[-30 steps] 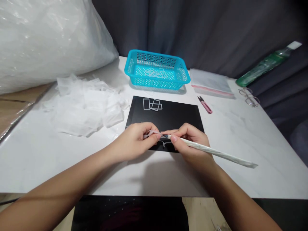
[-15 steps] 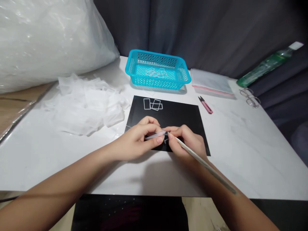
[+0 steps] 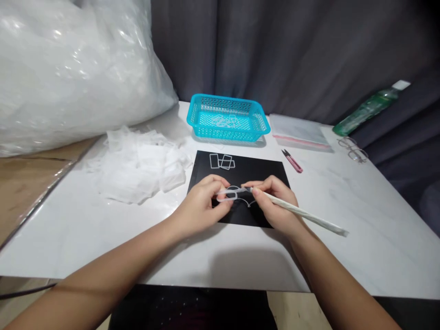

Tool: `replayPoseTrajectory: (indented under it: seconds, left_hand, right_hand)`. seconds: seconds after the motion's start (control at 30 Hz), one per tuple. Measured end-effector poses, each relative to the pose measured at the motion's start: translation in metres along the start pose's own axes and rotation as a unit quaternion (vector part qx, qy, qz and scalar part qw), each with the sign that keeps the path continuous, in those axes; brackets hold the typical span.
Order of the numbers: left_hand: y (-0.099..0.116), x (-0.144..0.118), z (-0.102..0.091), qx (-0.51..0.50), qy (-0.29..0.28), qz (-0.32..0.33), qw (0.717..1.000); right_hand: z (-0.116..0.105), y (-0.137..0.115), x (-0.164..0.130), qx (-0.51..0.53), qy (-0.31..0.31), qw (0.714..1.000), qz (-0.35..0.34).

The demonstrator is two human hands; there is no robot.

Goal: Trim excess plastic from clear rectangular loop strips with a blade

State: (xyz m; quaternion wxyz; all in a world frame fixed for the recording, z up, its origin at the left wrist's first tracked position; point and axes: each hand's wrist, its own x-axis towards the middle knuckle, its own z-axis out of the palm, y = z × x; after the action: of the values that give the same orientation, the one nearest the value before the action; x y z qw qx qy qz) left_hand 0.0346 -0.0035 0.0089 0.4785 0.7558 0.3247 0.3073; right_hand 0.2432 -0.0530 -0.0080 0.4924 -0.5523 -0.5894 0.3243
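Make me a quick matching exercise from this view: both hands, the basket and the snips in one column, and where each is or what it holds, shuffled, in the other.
Things:
1. Left hand
2. Right hand
3. Blue basket
4. Pink snips

Places and states:
A. Lies just off the far right corner of the black sheet
B. Holds a slim tool with a long pale handle
C. Stands beyond the far edge of the black sheet
D. Pinches a pale rounded frame

Pairs: 1-D, 2-B, 3-C, 4-A.
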Motion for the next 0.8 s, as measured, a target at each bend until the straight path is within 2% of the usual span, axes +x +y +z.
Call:
replayPoseTrajectory:
  seconds: [0.1, 0.2, 0.33, 0.5, 0.57, 0.7, 0.8]
  left_hand:
    - [-0.009, 0.000, 0.000, 0.006, 0.068, -0.028, 0.997]
    - [-0.010, -0.001, -0.005, 0.055, 0.085, -0.005, 0.995]
    - [-0.006, 0.001, -0.009, 0.154, 0.073, 0.064, 0.983]
    - [-0.008, 0.003, -0.011, 0.134, 0.148, 0.027, 0.979]
    - [-0.007, 0.002, -0.012, 0.116, 0.121, 0.023, 0.986]
    - [-0.002, -0.002, -0.009, 0.108, -0.001, 0.011, 0.994]
    - [-0.002, -0.003, -0.005, 0.131, -0.005, -0.023, 0.991]
  right_hand:
    - [0.005, -0.002, -0.003, 0.099, -0.064, 0.992, 0.041]
    - [0.010, -0.005, -0.006, 0.161, -0.097, 0.980, 0.068]
    - [0.011, -0.005, -0.006, 0.198, -0.110, 0.971, 0.074]
    - [0.009, -0.002, -0.003, 0.199, -0.096, 0.973, 0.063]
    - [0.010, -0.002, -0.003, 0.208, -0.103, 0.971, 0.057]
    - [0.012, -0.004, -0.004, 0.245, -0.123, 0.960, 0.056]
    - [0.012, -0.005, -0.004, 0.304, -0.129, 0.942, 0.061]
